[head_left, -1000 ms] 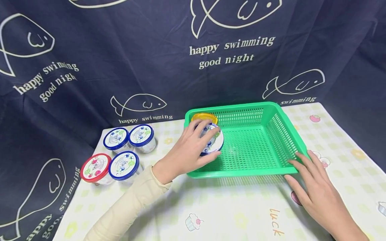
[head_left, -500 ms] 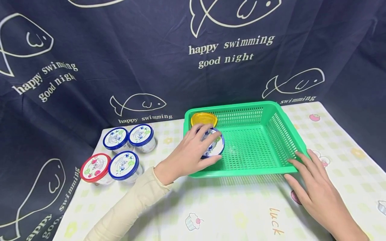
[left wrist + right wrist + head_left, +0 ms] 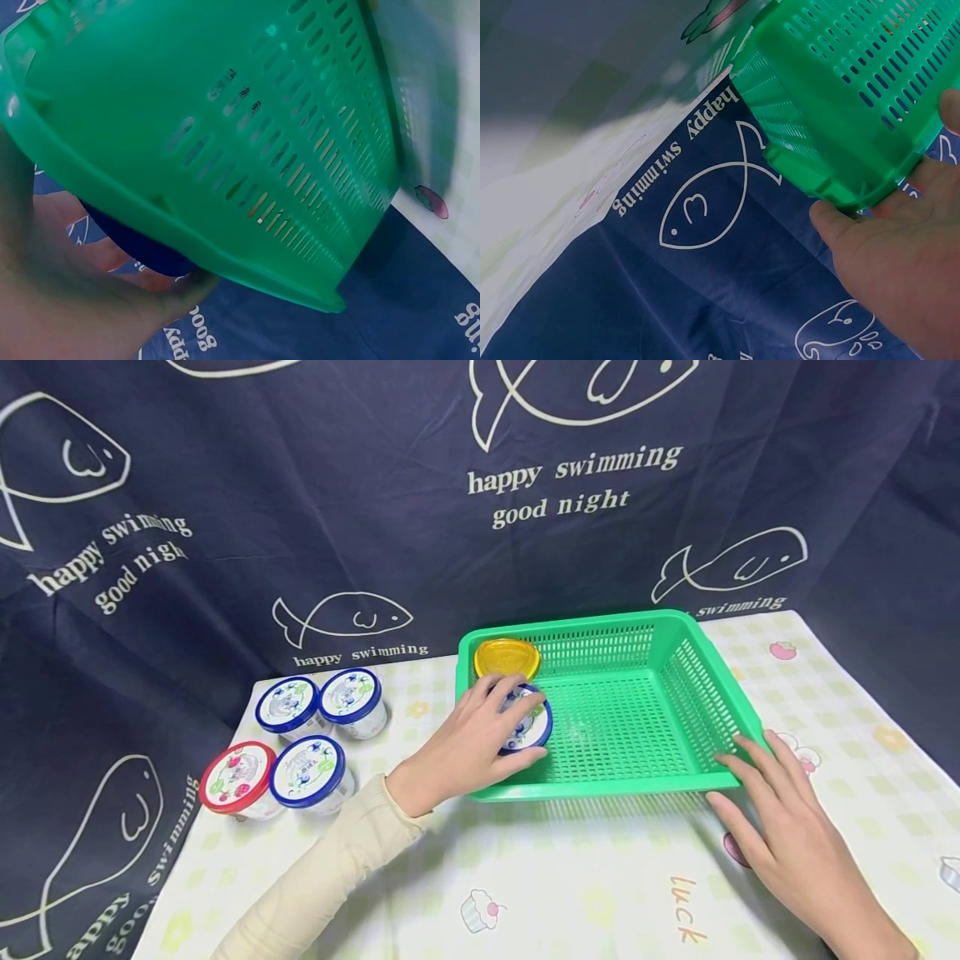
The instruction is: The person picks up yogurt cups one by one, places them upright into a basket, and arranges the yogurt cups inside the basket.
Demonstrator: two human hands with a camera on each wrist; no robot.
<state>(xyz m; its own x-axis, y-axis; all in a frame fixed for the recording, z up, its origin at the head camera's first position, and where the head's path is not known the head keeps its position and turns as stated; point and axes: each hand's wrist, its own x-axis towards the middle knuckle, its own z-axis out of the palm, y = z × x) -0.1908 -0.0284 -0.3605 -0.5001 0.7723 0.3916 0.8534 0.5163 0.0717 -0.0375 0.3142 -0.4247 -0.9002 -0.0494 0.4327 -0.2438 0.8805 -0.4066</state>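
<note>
Grip of the left hand (image 3: 474,739): curled over a blue-lidded tub (image 3: 534,728), fingers across the printed white lid, thumb at its near edge. Tub inside the green slotted basket (image 3: 600,791), near left corner; whether its base touches the basket floor cannot be told. Left wrist view shows the blue lid edge beside the basket rim, fingers and thumb about it.

Grip of the right hand (image 3: 798,839): closed loosely over the basket's near right corner, fingertips inside the wall, thumb outside by the front rim.

Just behind the held tub, in the far left corner, a yellow lid (image 3: 507,656).

Left of the basket, well apart from it, four upright tubs stand in a cluster: two blue-lidded at the rear, a red-lidded tub (image 3: 238,777) and another blue-lidded one in front.

Surface (image 3: 570,868) covered in pale checked cloth; navy fish-print curtain (image 3: 450,552) behind.
</note>
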